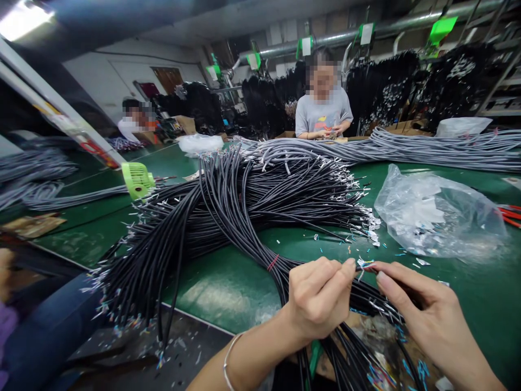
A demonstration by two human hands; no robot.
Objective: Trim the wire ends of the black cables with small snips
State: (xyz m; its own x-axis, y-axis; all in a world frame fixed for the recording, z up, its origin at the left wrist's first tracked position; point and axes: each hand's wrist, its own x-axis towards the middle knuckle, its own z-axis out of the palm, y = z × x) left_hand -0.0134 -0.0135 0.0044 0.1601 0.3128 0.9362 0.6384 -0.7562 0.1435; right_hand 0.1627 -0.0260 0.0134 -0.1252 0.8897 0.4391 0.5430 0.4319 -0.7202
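My left hand (pixel 321 296) is closed around a black cable near its stripped end, thumb and forefinger pinched together. Thin coloured wires and a white scrap (pixel 363 263) stick out of that end. My right hand (pixel 427 304) pinches the tips of these wires between thumb and fingers, just right of the left hand. Under both hands runs a bundle of black cables (pixel 252 239), tied with a red tie (pixel 273 262). Behind it lies a big pile of black cables (pixel 293 198) with white, frayed ends.
A clear plastic bag (pixel 439 217) of scraps lies at the right, near red-handled tools (pixel 510 214). A green fan (pixel 137 180) stands at the left. Grey cables (pixel 407 149) cross the green table (pixel 220 293). A person (pixel 323 108) works opposite; another (pixel 136 119) sits farther left.
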